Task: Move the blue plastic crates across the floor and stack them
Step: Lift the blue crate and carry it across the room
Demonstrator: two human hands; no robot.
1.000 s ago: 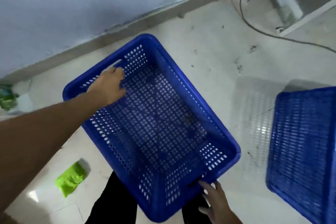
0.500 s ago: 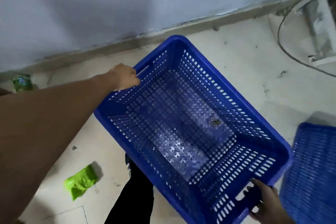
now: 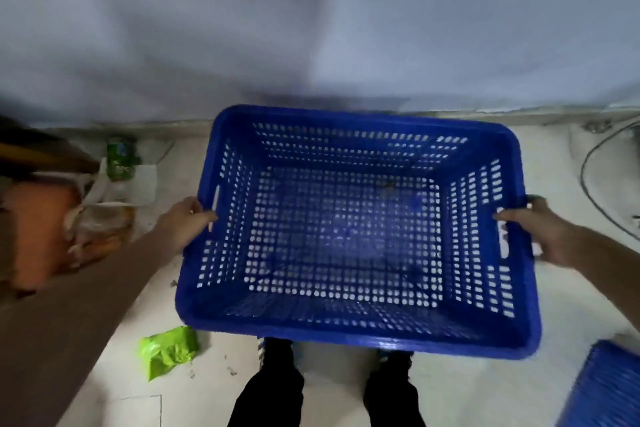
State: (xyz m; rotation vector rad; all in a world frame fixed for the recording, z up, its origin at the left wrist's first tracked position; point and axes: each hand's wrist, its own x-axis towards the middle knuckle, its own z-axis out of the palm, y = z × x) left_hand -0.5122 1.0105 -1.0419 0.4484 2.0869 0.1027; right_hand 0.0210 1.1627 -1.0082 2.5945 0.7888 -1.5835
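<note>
Between both hands, above the feet: big blue crate (image 3: pixel 349 236), open side up. Left hand (image 3: pixel 188 224) wrapped on left rim, right hand (image 3: pixel 533 230) wrapped on right rim. Second crate (image 3: pixel 602 392) at bottom right corner. Green wrapper (image 3: pixel 168 350) on floor (image 3: pixel 568 156) nearby.

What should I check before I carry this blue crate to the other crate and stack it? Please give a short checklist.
1. Left hand grips the crate at its side handle: ok.
2. Right hand grips the opposite handle: ok.
3. Crate is empty: ok, only a small speck inside.
4. Crate is held level: ok, roughly.
5. Floor is free of litter: not ok, a green wrapper lies near the feet.
6. Second crate is ready to receive: cannot tell, only a corner shows.
</note>
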